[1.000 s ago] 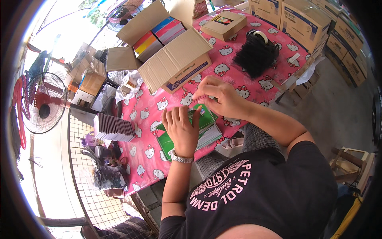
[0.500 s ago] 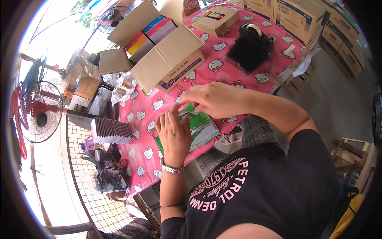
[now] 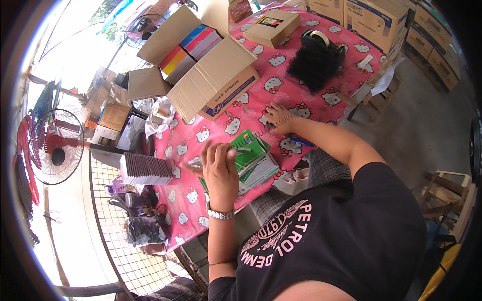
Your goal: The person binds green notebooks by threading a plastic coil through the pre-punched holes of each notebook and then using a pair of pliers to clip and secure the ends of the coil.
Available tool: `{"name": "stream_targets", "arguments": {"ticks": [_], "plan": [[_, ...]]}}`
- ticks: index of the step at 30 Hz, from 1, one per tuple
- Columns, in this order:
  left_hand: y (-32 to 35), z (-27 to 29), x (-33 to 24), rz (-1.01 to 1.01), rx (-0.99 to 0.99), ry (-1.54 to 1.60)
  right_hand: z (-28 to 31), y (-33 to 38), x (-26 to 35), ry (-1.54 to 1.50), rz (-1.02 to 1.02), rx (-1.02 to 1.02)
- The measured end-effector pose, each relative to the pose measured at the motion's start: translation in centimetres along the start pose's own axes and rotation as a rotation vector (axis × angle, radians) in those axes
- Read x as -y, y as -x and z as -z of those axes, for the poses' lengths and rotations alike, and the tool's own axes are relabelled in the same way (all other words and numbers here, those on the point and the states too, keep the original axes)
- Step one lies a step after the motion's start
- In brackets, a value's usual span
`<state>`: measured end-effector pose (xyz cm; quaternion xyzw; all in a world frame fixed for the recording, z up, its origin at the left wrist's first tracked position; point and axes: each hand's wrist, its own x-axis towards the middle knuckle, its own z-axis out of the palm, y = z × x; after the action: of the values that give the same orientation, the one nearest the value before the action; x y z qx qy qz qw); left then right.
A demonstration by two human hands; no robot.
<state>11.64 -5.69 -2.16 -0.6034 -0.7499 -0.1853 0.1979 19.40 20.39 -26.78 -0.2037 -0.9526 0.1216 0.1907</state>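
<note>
A person is sitting at a pink patterned table [image 3: 321, 85], working on a small stack of green spiral notebooks [image 3: 253, 158] lying at the near edge. The left hand [image 3: 220, 168] is resting on the stack's left end, fingers together and curled over the top cover. The right hand [image 3: 277, 116] is pressing flat on the cloth just beyond the stack, fingers spread, gripping nothing. The stack is looking only partly handled; how many notebooks are in it cannot be told. One open cardboard box [image 3: 201, 65] of coloured books is sitting further back, with one small closed box [image 3: 273, 25], one black brush-like bundle [image 3: 315, 62] and one tape dispenser [image 3: 321, 37].
</note>
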Motion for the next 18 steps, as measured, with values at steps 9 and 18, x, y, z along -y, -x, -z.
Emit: {"name": "stream_targets", "arguments": {"ticks": [9,18], "plan": [[-0.4,-1.5,1.4,0.082,-0.091,0.107,23.6,-6.3,9.9,-1.458,0.25,0.809],[-0.9,-1.1,1.7,0.068,-0.072,0.193,24.8,-7.5,11.1,-1.045,0.24,0.829]]}}
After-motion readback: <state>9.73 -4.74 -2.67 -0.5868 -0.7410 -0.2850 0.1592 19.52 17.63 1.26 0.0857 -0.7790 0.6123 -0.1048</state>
